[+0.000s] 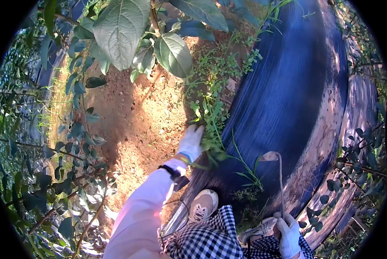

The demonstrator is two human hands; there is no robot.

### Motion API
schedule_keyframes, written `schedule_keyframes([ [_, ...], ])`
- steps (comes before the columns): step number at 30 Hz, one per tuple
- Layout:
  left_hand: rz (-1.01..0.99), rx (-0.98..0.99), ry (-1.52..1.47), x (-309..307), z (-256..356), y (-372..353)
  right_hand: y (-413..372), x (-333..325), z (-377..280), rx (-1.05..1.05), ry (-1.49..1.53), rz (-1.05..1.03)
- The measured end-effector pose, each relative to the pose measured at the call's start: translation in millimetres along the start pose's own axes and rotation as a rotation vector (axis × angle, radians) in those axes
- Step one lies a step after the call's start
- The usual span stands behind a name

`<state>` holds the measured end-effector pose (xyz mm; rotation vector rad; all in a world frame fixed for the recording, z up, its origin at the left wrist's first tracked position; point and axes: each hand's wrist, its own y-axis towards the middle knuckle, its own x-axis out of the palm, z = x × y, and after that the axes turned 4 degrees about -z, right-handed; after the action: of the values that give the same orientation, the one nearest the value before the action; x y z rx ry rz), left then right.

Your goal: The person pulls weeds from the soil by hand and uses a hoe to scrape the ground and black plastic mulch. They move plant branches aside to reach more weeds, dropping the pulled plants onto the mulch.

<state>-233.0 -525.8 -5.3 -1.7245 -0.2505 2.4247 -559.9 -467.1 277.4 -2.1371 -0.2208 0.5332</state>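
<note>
My left hand (191,143), in a white glove, reaches over bare soil beside a strip of green weeds (213,108). Its fingers point forward and look spread, with nothing plainly held in them. Blurred weed leaves lie right against its thumb side, so contact there is hard to make out. My right hand (288,235), also in a white glove, is low at the right by my knee, closed around the shaft of a small hand hoe (281,181). The hoe stands upright, its thin shaft ending in a small bent blade (270,156) above dark plastic sheeting (284,95).
Large leaves on a branch (122,32) hang close at the top. Leafy branches (64,185) crowd the left side, and more foliage (357,172) stands at the right. Dry soil (137,108) runs up the middle-left. My shoe (203,205) rests near the sheeting's edge.
</note>
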Motion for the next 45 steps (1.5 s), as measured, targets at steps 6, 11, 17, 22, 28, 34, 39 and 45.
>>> schedule_keyframes([
  [6,-0.165,-0.039,-0.046,22.7,1.2,16.4,4.4,6.8,4.1,0.075,0.127,0.018],
  [11,0.025,0.138,-0.193,32.6,-9.7,0.1,1.2,6.8,7.4,0.066,0.125,0.022],
  [17,0.008,-0.233,-0.518,54.3,-3.1,7.0,-1.5,7.1,1.4,0.026,0.138,0.052],
  [22,-0.323,-0.190,-0.881,-31.4,100.5,1.4,1.7,-1.3,12.2,-0.098,0.230,0.178],
  [28,-0.511,0.488,-0.794,-50.1,110.9,-27.3,0.1,-13.4,7.0,-0.178,0.234,0.305],
  [34,-0.049,-0.070,-0.451,-25.5,-38.8,-40.6,-0.6,-15.2,22.6,-0.130,0.243,0.241],
  [39,-0.227,0.253,-0.217,9.5,-45.9,-35.8,7.1,-11.4,31.9,-0.117,0.202,0.221],
  [45,0.055,-0.169,-0.524,4.3,-54.4,-52.7,8.5,-10.4,26.6,-0.124,0.193,0.199],
])
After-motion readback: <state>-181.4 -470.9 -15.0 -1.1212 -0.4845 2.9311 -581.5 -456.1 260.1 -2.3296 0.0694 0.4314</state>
